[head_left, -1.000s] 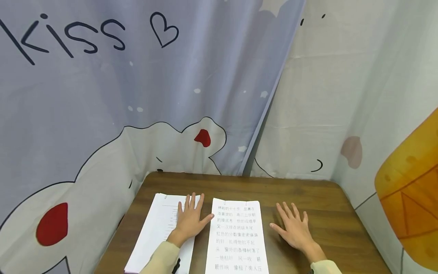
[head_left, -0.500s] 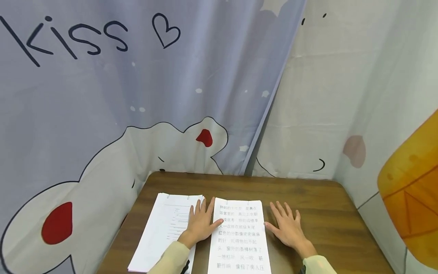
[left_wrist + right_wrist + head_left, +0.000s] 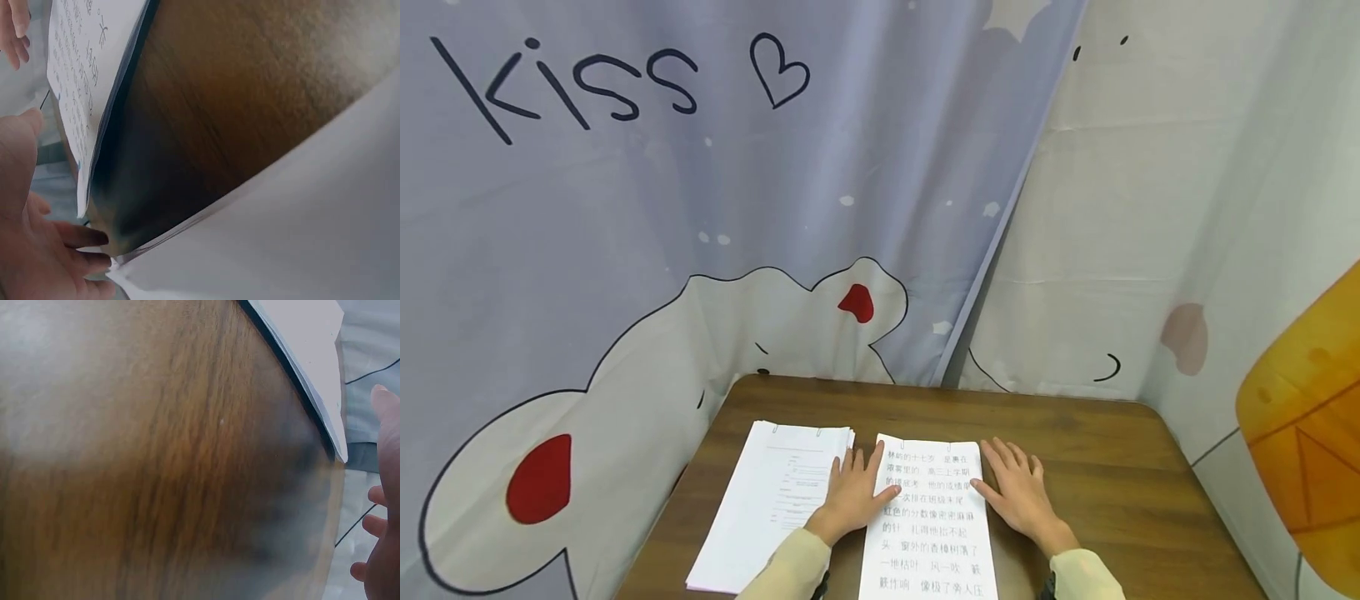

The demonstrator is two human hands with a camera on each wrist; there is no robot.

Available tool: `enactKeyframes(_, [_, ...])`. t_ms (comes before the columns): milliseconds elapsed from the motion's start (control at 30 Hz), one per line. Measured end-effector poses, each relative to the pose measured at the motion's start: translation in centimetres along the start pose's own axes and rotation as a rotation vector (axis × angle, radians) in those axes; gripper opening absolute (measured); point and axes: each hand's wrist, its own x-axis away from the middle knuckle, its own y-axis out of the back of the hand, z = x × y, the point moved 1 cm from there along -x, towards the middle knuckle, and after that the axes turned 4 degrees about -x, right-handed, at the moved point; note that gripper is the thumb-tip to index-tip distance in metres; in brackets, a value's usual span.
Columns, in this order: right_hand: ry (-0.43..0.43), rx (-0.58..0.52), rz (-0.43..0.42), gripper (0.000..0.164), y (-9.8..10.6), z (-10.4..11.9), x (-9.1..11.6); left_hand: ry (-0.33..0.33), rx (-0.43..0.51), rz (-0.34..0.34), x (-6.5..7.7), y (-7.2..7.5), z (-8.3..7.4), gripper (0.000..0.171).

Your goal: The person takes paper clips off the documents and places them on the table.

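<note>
In the head view, a stack of sheets point(image 3: 928, 533) printed with large Chinese characters lies in front of the person, with clips at its top edge. My left hand point(image 3: 850, 493), fingers spread, is at its left edge, the thumb over the paper. At the right edge is my right hand point(image 3: 1018, 498), its fingers straight and its thumb tip at the print. Neither hand grips anything. The left wrist view shows the left hand point(image 3: 47, 256) between the character sheets point(image 3: 94, 56) and a second white stack point(image 3: 300, 231). In the right wrist view, the right hand point(image 3: 386, 500) is beside the sheets' edge.
The second stack of printed sheets point(image 3: 760, 500), also clipped at the top, lies on the left of the brown wooden table point(image 3: 1120, 483). A curtain point(image 3: 887, 167) with cartoon drawings hangs behind the table and along its sides.
The left hand has moved right, off the left stack, to the character sheets. The right hand has moved left to their right edge. The head view has shifted slightly.
</note>
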Motion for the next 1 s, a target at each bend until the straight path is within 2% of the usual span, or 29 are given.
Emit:
enactKeyframes(233, [0.012,0.002,0.051,0.085,-1.0,0.6,-0.1,0.009,0.014,-0.021,0.1,-0.6,-0.1,0.087])
enactKeyframes(500, [-0.003,0.001,0.077,0.094,-1.7,1.4,-0.4,-0.021,0.018,-0.127,0.0,-0.3,-0.5,0.081])
enactKeyframes(733, [-0.009,0.027,0.118,0.097,-2.2,1.5,-0.5,-0.005,0.072,-0.122,-0.4,-0.2,-1.2,0.08])
enactKeyframes(867, [-0.01,0.008,0.103,0.098,-2.3,1.5,-0.6,0.029,0.167,-0.167,-0.7,-0.3,-1.4,0.081])
enactKeyframes(1000, [-0.017,0.003,0.089,0.099,-2.3,1.5,-0.7,0.078,0.331,-0.178,-1.2,-0.4,-1.4,0.083])
